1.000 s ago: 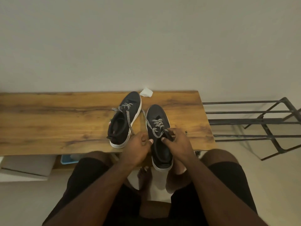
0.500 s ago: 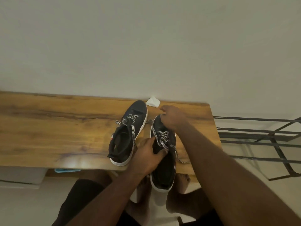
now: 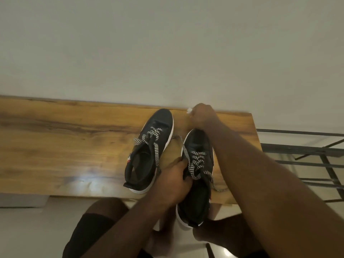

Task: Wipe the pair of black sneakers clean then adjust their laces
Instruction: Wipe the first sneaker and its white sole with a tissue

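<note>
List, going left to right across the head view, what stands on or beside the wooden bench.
Bench → left sneaker → left hand → right sneaker → metal rack.

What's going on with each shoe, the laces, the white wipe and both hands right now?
Left shoe: flat on the bench, laces loose, untouched.
Right shoe: heel hanging over the bench edge, laces untied.
Left hand: grips the right shoe's side near the laces.
Right hand: at the back of the bench, fingers curled on the white wipe.
White wipe: mostly hidden by the hand.
</note>
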